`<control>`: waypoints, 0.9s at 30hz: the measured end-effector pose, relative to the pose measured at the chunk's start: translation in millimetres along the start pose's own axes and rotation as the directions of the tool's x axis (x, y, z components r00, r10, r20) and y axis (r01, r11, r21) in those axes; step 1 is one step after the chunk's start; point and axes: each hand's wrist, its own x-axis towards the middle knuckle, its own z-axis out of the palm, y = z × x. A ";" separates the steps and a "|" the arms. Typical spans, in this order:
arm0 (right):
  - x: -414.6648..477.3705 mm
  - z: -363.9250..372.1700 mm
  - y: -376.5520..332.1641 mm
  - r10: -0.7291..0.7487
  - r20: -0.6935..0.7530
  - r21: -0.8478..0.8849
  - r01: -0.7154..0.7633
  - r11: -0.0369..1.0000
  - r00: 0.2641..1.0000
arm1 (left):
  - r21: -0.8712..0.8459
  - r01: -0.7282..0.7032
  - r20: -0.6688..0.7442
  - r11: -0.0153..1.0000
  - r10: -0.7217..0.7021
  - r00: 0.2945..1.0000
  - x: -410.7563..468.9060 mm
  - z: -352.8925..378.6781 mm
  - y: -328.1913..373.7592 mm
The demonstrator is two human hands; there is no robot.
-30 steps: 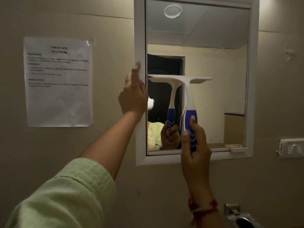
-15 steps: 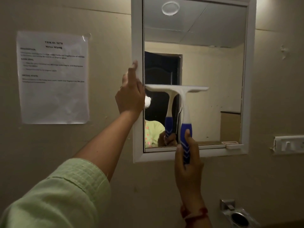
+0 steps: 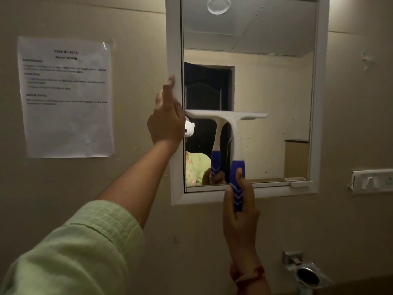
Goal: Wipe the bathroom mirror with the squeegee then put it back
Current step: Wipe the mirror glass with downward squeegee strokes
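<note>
The white-framed bathroom mirror [image 3: 276,92] hangs on the beige wall. A white squeegee [image 3: 232,120] with a blue handle lies with its blade against the glass, level, at mid height on the mirror's left half. My right hand [image 3: 240,211] grips the blue handle from below, thumb up along it. My left hand [image 3: 167,120] rests on the mirror's left frame edge, index finger pointing up; its other fingers are hidden behind the hand. The glass reflects the squeegee, my hand and a green sleeve.
A printed task sheet [image 3: 66,96] is taped to the wall left of the mirror. A white switch plate [image 3: 372,182] sits to the right. A chrome holder [image 3: 306,273] juts from the wall at the lower right. A small white tab [image 3: 298,183] sticks out at the frame's bottom right.
My right hand has drawn the squeegee down the glass, from upper-middle to mid height. My left hand has stayed on the frame edge.
</note>
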 end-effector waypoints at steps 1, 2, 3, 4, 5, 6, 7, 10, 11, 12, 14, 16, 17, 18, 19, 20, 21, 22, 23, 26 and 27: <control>5.0 -0.3 -1.9 -0.011 -0.007 0.009 0.011 1.000 1.000 | 0.000 0.001 -0.002 1.000 -0.001 1.000 -0.6 0.2 0.2; 5.2 -0.4 -1.8 -0.018 -0.019 0.013 0.018 1.000 1.000 | 0.000 0.004 -0.004 1.000 -0.004 1.000 -1.0 0.1 0.3; 1.2 -0.7 -0.1 -0.016 -0.030 0.008 0.016 1.000 0.999 | 0.000 0.009 -0.006 1.000 -0.009 1.000 -2.0 0.0 0.4; -7.0 -0.9 3.5 -0.002 -0.038 -0.002 0.002 1.000 0.999 | -0.001 0.013 -0.009 1.000 -0.013 1.000 -3.2 -0.2 0.4; -17.6 -0.9 8.4 0.018 -0.040 -0.012 -0.019 1.000 0.999 | -0.005 0.014 -0.010 1.000 -0.014 1.000 -4.3 -0.3 0.6; -29.3 -1.0 13.2 0.040 -0.037 -0.020 -0.040 0.999 0.999 | -0.010 0.011 -0.009 1.000 -0.011 1.000 -5.5 -0.5 0.9; -40.7 -1.1 17.8 0.053 -0.030 -0.031 -0.054 0.998 0.998 | -0.013 0.007 -0.009 1.000 -0.007 1.000 -6.3 -0.6 1.1; -58.3 -2.9 23.1 0.080 -0.004 -0.066 -0.080 0.995 0.997 | -0.010 0.007 -0.006 1.000 -0.007 1.000 -5.9 -1.1 1.7; -56.4 -3.7 21.7 0.082 -0.009 -0.076 -0.083 0.994 0.997 | -0.009 0.007 0.000 1.000 -0.007 1.000 -5.9 -1.1 1.7; -50.7 -4.5 19.1 0.082 -0.019 -0.081 -0.083 0.993 0.996 | -0.012 0.006 0.007 1.000 -0.006 1.000 -6.1 -1.2 1.5; -30.3 -5.7 10.8 0.055 -0.035 -0.070 -0.057 0.996 0.998 | -0.025 0.006 0.011 1.000 -0.006 1.000 -6.3 -1.2 0.5; -9.1 -6.7 2.1 0.015 -0.031 -0.048 -0.017 0.999 0.999 | -0.034 0.010 0.010 0.999 -0.010 1.000 -5.4 -1.6 -0.4; -2.3 -6.8 -1.5 0.004 -0.031 -0.035 -0.005 0.999 1.000 | -0.032 0.010 0.010 0.999 -0.010 1.000 -5.5 -1.8 -0.9; 0.7 -6.6 -3.4 0.001 -0.031 -0.026 -0.002 1.000 1.000 | -0.029 0.009 0.011 1.000 -0.009 1.000 -5.8 -1.9 -1.3; -1.1 -6.5 -2.9 0.000 -0.033 -0.033 -0.001 0.999 0.999 | -0.024 0.009 0.013 1.000 -0.009 1.000 -6.3 -1.9 -1.4; -7.2 -6.1 0.5 0.002 -0.031 -0.050 -0.004 0.999 1.000 | -0.017 0.009 0.016 1.000 -0.009 1.000 -6.4 -1.9 -1.2; -18.1 -6.2 5.6 0.013 -0.026 -0.065 -0.015 0.998 1.000 | -0.008 0.010 0.019 1.000 -0.010 1.000 -6.7 -2.3 -0.6; -31.5 -6.6 11.1 0.033 -0.020 -0.073 -0.035 0.997 0.999 | 0.001 0.010 0.020 1.000 -0.010 1.000 -7.0 -2.9 -0.1; -45.9 -7.6 16.4 0.056 -0.010 -0.080 -0.057 0.995 0.998 | 0.009 0.010 0.020 1.000 -0.010 1.000 -7.5 -3.8 0.6; -77.2 -10.5 21.5 0.106 0.021 -0.109 -0.104 0.989 0.994 | 0.025 0.006 0.034 1.000 -0.007 0.999 -12.7 -6.4 2.0; -78.5 -11.4 19.9 0.114 0.021 -0.119 -0.111 0.987 0.993 | 0.023 0.005 0.044 1.000 -0.006 0.999 -15.8 -7.4 1.9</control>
